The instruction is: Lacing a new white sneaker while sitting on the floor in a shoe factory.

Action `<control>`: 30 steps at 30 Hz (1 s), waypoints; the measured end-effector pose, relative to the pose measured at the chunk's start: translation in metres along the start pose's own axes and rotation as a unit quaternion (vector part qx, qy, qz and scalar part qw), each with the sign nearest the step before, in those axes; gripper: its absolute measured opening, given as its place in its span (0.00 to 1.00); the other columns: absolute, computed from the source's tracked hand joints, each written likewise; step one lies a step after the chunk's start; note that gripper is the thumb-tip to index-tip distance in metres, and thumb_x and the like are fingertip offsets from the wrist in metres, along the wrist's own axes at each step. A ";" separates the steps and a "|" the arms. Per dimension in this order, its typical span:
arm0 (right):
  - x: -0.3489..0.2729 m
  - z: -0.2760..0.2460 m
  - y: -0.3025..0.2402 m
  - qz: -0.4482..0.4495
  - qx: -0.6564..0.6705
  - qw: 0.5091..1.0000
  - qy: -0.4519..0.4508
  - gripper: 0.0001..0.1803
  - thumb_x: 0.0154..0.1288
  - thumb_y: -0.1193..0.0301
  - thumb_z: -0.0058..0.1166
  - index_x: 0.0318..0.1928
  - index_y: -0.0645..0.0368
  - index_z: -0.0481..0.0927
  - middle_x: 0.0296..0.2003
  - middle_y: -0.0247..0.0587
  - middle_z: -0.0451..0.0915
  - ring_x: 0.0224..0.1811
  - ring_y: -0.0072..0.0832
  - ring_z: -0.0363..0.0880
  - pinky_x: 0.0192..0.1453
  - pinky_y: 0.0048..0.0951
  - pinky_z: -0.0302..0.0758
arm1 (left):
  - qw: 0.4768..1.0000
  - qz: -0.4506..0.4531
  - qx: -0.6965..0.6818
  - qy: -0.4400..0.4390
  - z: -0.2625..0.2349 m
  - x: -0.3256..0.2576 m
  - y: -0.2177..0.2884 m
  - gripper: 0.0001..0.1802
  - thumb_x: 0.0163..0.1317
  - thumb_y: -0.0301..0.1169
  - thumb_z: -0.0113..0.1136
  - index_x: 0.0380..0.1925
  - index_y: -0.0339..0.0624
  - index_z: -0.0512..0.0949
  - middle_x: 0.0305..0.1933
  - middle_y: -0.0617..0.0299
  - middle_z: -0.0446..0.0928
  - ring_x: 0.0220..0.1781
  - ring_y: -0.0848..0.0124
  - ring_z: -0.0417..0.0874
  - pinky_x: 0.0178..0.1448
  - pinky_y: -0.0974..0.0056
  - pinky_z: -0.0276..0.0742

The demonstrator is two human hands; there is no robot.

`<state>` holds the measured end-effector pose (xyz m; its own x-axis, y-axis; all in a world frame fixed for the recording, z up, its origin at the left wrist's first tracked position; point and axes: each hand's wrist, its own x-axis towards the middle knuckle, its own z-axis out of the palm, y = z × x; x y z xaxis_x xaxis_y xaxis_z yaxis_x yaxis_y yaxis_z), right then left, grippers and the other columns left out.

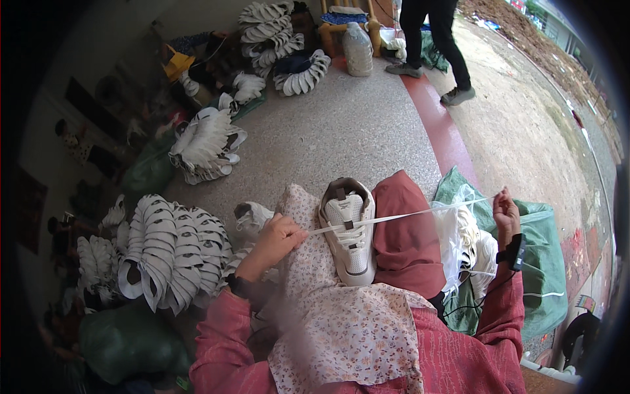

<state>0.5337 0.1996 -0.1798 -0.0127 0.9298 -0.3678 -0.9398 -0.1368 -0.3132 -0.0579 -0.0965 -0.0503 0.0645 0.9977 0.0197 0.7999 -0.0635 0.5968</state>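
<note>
"Hands first: what do the left hand (274, 241) and the right hand (505, 211) have?"

"One white shoelace (420, 211), stretched taut from left to right between them."

"And around them, biggest things first?"

"A speckled floor (328, 131) spreads out on the far side. Near right lies a green sack (543, 262); near left, nested white shoe uppers (174, 249) make a big pile. A floral cloth (348, 325) covers the person's front, and a red-clad knee (403, 230) stands to the right."

"Where's the shoe?"

"That white-and-brown sneaker (346, 259) rests between the person's knees, opening far, toe near."

"How far along, would you say?"

"Partly laced, I judge. Lace rows (354, 244) already cross the part nearer the toe, while the long stretch passes over the sneaker farther up. Finishing toward the opening and settling the ends look left to do; which eyelets are threaded is too small to tell."

"And the grip?"

"On the left, fingers curl in and pinch the lace just beside the sneaker. On the right, raised well apart from it, fingers fold closed around the other end. Neither is spread; exactly where each thumb presses, I can't tell."
</note>
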 end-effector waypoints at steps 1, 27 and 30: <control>-0.007 0.006 0.012 -0.008 -0.093 0.995 -0.015 0.14 0.65 0.82 0.58 0.52 0.66 0.78 0.33 0.34 0.80 0.30 0.23 0.78 0.40 0.23 0.82 | 0.995 0.020 0.091 0.041 -0.001 0.002 0.006 0.15 0.65 0.38 0.62 0.22 0.43 0.78 0.30 0.63 0.72 0.39 0.65 0.72 0.47 0.61 0.66; -0.146 0.165 0.256 -0.015 -0.745 0.377 -0.551 0.13 0.65 0.65 0.52 0.37 0.62 0.83 0.34 0.49 0.81 0.37 0.43 0.82 0.41 0.41 0.77 | 0.945 -0.004 -0.285 -0.160 0.034 0.106 0.047 0.05 0.59 0.25 0.67 0.35 0.37 0.83 0.34 0.69 0.79 0.39 0.78 0.79 0.47 0.70 0.75; -0.144 0.173 0.259 0.053 -0.734 0.402 -0.545 0.12 0.63 0.66 0.54 0.37 0.62 0.84 0.30 0.48 0.82 0.32 0.39 0.82 0.40 0.38 0.77 | 0.946 -0.009 -0.280 -0.165 0.037 0.106 0.050 0.06 0.58 0.24 0.67 0.35 0.37 0.82 0.34 0.69 0.79 0.38 0.79 0.78 0.46 0.70 0.75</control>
<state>0.2335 0.0897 -0.0568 -0.9205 0.3788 -0.0960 0.2890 0.4944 -0.8198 0.0109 0.0052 -0.0482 0.3098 0.9315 -0.1906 0.3675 0.0676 0.9276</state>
